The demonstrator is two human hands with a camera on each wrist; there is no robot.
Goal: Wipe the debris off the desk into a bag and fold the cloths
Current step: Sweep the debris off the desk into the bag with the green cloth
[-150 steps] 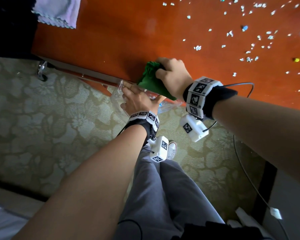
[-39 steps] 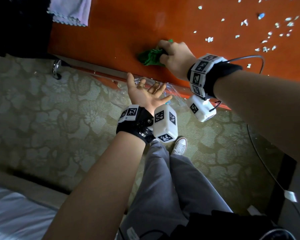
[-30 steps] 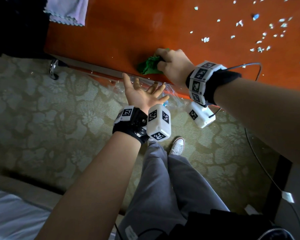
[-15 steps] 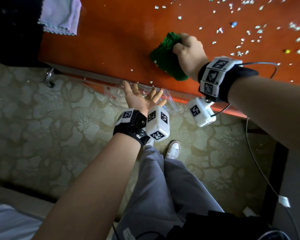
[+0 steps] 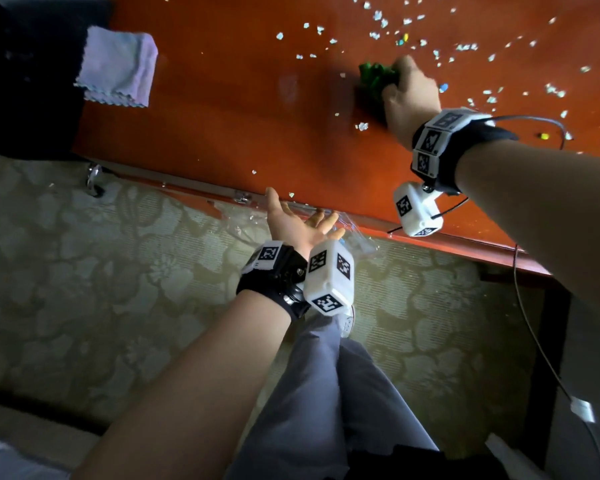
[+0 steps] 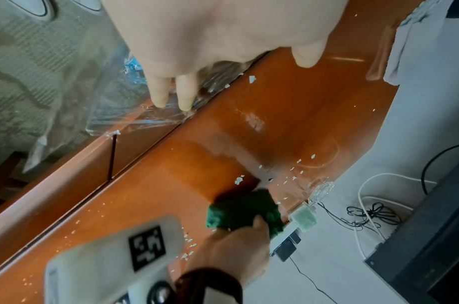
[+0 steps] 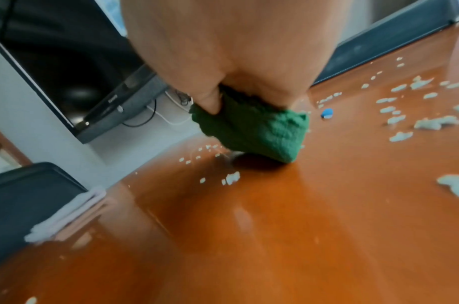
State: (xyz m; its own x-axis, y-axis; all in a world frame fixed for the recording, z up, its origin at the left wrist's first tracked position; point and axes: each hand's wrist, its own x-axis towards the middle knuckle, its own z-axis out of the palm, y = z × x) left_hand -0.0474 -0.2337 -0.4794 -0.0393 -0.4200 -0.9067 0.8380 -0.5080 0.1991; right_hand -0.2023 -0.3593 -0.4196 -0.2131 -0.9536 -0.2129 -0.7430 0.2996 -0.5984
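Two cloths: one folded pale lilac cloth [image 5: 116,67] lies at the left end of the glossy orange-brown wooden counter [image 5: 229,109], by its left edge; one bunched green terry cloth [image 5: 374,81] sits farther right, toward the far side.
Left hand: the left hand [image 5: 300,225] is held palm up with fingers spread and relaxed, just below the counter's near edge, its fingertips on the clear plastic bag [image 6: 101,96].
Bag: it hangs off the near edge under the left hand, with a few white bits in it; a blue strip shows along its mouth.
Right hand: the right hand [image 5: 411,98] grips the green cloth, thumb and fingers curled into its folds, and presses its lower corner onto the counter.
Debris: small white paper scraps [image 5: 478,46] are scattered over the right part of the counter, mostly beyond and right of the green cloth; a few lie near the near edge, and one small blue piece [image 7: 327,113] sits just beside the cloth.
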